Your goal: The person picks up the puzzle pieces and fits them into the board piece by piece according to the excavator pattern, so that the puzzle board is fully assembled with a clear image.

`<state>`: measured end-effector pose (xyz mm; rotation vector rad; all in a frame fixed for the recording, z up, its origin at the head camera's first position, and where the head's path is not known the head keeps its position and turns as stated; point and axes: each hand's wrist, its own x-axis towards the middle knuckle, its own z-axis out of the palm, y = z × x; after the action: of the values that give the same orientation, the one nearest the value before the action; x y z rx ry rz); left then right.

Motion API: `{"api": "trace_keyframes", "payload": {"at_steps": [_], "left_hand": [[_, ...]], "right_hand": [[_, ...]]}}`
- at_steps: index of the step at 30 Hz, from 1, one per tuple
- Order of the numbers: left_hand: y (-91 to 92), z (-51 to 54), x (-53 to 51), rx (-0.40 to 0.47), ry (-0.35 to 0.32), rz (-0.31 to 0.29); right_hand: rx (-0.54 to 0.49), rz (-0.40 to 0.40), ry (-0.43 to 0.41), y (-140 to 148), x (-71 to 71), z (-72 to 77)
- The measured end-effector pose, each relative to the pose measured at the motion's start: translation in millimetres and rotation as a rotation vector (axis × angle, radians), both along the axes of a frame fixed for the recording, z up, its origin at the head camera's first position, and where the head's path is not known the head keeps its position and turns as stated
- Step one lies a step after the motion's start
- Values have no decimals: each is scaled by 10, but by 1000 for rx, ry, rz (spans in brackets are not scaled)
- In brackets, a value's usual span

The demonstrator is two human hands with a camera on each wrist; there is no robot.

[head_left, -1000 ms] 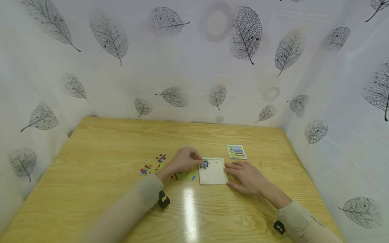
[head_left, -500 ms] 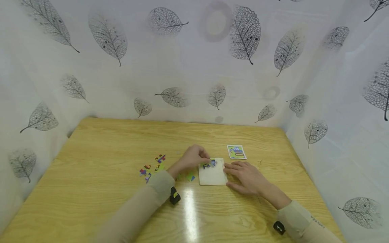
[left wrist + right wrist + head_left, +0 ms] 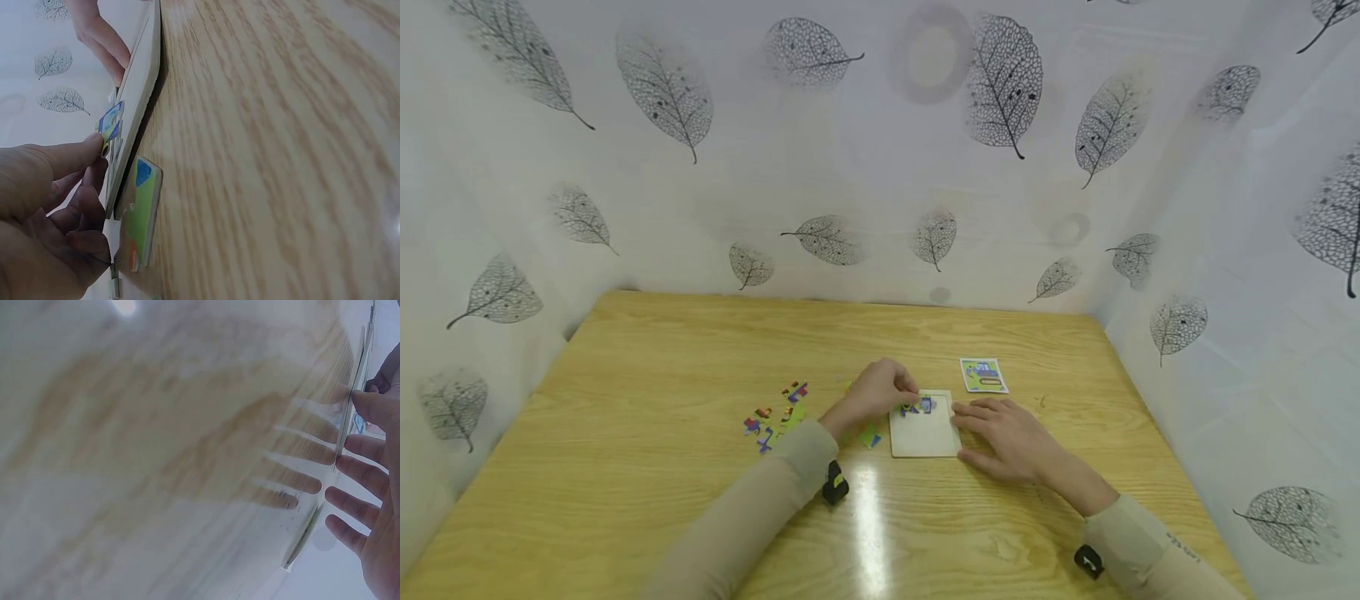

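Note:
My left hand [image 3: 874, 392] pinches a small blue and purple jigsaw piece [image 3: 111, 122] between thumb and fingers, over the upper left part of a pale square puzzle board [image 3: 925, 437]. How far the piece touches the board is hard to tell. My right hand [image 3: 1013, 440] rests at the board's right edge, its fingers spread and nearly straight. In the right wrist view the thumb and fingertips [image 3: 369, 475] lie along that edge. Just left of the board lies a green jigsaw piece with a blue corner [image 3: 145, 206], below my left hand.
Several colourful loose jigsaw pieces [image 3: 765, 443] are scattered left of the board, some hidden behind my left forearm. A printed picture card [image 3: 984, 376] lies beyond the board, to the right. Leaf-patterned curtains [image 3: 850, 150] enclose the wooden table [image 3: 700, 350].
My left hand has moved right, carrying the piece from the board's left edge further over its upper part, then nearly stops. The right hand stays in place.

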<state>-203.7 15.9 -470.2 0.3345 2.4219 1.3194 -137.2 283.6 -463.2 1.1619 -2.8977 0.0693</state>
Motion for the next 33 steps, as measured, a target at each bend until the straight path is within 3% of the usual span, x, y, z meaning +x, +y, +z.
{"api": "trace_keyframes", "payload": {"at_steps": [19, 33], "left_hand": [[27, 1, -22, -128, 96, -35], [-57, 2, -27, -128, 127, -61]], "right_hand": [[6, 8, 15, -7, 4, 14], [14, 8, 4, -8, -2, 4]]}}
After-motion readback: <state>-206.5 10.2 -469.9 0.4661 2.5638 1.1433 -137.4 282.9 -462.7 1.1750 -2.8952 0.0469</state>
